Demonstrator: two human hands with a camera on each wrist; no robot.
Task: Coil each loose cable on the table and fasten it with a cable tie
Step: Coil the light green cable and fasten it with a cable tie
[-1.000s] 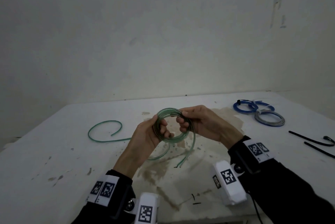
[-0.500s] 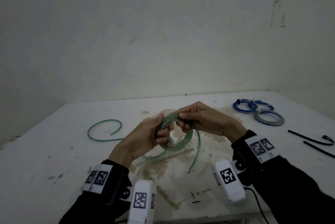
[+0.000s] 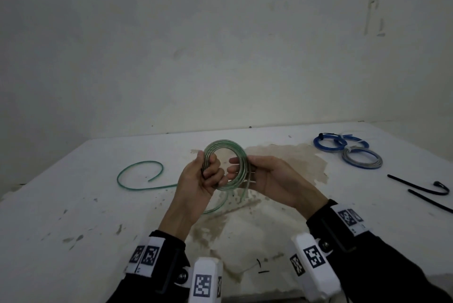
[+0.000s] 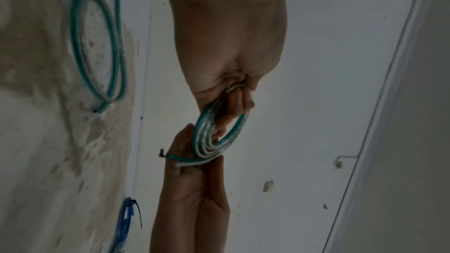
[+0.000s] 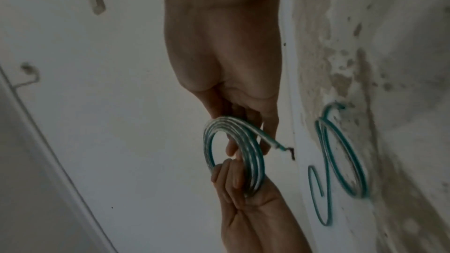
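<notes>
The green cable's (image 3: 137, 177) loose tail lies on the table (image 3: 73, 216) at left. My left hand (image 3: 196, 180) curls around the coil's (image 3: 224, 145) left side; my right hand (image 3: 272, 180) pinches its right side, above the table.

The white table (image 3: 73, 216) is scuffed, with a large brownish stain (image 3: 289, 162) across its middle. On its left lies the loose tail of the green cable (image 3: 137, 180), curling into a hook. At the far right rest a blue coil (image 3: 328, 143) and a grey coil (image 3: 362, 159), touching, each apparently tied. Near the right edge lie black cable ties (image 3: 421, 189).
</notes>
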